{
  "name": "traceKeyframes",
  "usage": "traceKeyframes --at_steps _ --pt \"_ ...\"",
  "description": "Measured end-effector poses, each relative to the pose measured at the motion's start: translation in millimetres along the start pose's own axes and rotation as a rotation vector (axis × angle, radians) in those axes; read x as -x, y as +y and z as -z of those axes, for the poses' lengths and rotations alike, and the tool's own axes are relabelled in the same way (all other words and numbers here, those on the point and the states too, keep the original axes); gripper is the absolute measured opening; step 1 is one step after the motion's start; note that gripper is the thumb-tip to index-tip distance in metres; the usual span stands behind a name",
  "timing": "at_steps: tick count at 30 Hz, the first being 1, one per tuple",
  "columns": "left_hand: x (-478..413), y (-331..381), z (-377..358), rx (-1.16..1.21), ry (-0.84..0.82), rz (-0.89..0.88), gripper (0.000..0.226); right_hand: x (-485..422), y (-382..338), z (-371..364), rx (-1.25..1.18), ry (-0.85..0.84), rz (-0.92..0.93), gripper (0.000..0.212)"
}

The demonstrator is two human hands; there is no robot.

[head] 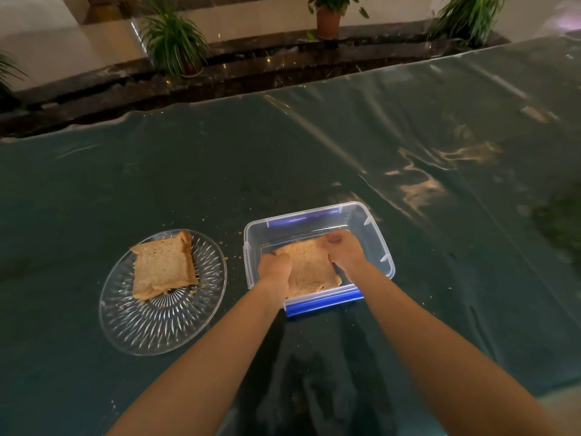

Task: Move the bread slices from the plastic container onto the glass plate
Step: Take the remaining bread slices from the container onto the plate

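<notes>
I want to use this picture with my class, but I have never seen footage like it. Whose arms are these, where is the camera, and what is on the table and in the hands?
There is no machine here. The single picture comes from a wide-angle camera worn on a person's head, looking forward and down, so the two bare arms reaching in from the bottom are the wearer's own.

The table is covered with a shiny dark green sheet. On it sits a clear plastic container with blue clips, lid off. To its left lies a patterned glass plate with bread already on it.

The left hand and right hand are both inside the container, gripping opposite edges of a bread slice. Whether more slices lie beneath it cannot be told.

Potted plants stand on a ledge beyond the table.
</notes>
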State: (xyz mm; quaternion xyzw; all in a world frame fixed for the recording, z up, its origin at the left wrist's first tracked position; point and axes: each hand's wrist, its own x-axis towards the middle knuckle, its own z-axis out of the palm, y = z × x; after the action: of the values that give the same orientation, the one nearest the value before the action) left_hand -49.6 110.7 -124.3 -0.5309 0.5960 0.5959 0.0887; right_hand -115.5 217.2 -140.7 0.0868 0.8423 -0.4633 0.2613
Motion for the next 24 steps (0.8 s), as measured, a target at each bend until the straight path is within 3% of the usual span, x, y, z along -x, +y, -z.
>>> traceKeyframes --at_steps 6,16,24 --pt "6.4 12.5 8.4 0.087 -0.120 -0.113 0.016 12.9 -21.9 17.8 -0.096 0.086 0.096 0.031" --pt "28.8 56.2 72.9 0.153 0.006 -0.507 0.030 48.0 -105.3 1.1 -0.251 0.107 0.300 0.035" --pt "-3.2 48.1 174.4 0.276 0.201 -0.416 0.046 62.0 -143.6 -100.9 -0.199 -0.033 0.290 0.038"
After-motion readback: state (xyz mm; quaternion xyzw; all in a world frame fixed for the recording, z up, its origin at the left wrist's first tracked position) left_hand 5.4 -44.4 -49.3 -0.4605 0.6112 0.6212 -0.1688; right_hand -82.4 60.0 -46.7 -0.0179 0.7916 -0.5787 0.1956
